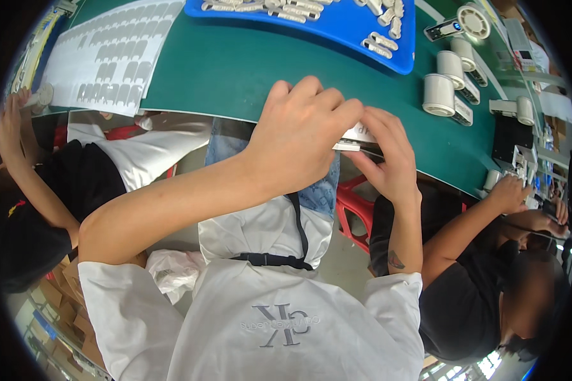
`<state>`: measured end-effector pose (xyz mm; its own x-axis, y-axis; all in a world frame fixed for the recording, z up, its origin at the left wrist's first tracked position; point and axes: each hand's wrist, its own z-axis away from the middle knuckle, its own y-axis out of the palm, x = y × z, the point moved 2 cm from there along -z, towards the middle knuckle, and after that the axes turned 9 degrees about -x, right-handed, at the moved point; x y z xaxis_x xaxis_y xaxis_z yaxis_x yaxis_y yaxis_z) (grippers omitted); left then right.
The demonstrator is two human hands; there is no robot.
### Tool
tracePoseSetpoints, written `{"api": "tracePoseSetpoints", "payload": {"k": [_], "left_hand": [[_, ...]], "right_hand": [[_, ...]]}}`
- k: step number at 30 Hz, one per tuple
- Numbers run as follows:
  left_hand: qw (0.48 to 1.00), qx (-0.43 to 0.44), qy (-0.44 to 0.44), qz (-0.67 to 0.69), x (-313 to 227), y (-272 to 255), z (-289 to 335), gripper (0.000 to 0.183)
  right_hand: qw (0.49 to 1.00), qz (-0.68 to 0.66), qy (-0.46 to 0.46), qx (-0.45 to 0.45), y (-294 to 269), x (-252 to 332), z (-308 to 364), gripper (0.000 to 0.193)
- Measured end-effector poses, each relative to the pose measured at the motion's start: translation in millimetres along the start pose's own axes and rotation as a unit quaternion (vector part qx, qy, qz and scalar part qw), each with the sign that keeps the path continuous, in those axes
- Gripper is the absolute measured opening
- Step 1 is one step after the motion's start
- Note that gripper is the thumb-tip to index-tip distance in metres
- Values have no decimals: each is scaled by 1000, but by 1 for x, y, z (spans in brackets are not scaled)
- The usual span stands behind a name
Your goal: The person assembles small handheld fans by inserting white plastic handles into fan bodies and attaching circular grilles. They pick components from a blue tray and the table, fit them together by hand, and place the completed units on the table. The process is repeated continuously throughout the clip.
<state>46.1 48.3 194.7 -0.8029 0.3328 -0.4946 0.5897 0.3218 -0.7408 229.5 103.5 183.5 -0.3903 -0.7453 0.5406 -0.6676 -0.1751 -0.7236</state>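
Observation:
Both of my hands meet just over the table's near edge, around a small white plastic piece [358,133] with dark print on it. My left hand [305,130] is closed, knuckles up, its fingertips hidden behind the hand at the piece's left side. My right hand [391,152] pinches the piece from the right, fingers over the top and thumb underneath. A thin white edge [346,146] sticks out below, between the hands. Most of the piece is covered by my fingers, so its full shape cannot be made out.
A blue tray [337,39] of white plastic parts lies ahead on the green table [216,70]. A sheet of grey stickers [117,63] is at left. White cylinders [438,95] with display handles stand at right. Co-workers sit on both sides, one's hand [510,193] at right.

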Motion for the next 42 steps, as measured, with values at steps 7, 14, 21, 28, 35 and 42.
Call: {"api": "tracePoseSetpoints", "payload": {"k": [7,14,21,28,35,42], "left_hand": [[1000,-16,4,19,8,2,-1,29],[997,-23,-54,57,4,0,-5,35],[998,-15,-54,30,3,1,-8,35],[994,46,-66,77,13,-6,-24,38],[985,99,-88,107,20,-10,-40,39],[980,129,-105,110,20,-25,-42,39]], "right_hand": [[998,-38,39,-33,7,-4,1,58],[965,-188,183,-25,6,-9,-4,54],[977,-161,140,-11,6,-10,-6,50],[989,-104,96,-36,8,-10,-7,53],[984,-140,105,-29,4,-9,-16,56],[978,-166,124,-23,5,0,-19,51]]}}
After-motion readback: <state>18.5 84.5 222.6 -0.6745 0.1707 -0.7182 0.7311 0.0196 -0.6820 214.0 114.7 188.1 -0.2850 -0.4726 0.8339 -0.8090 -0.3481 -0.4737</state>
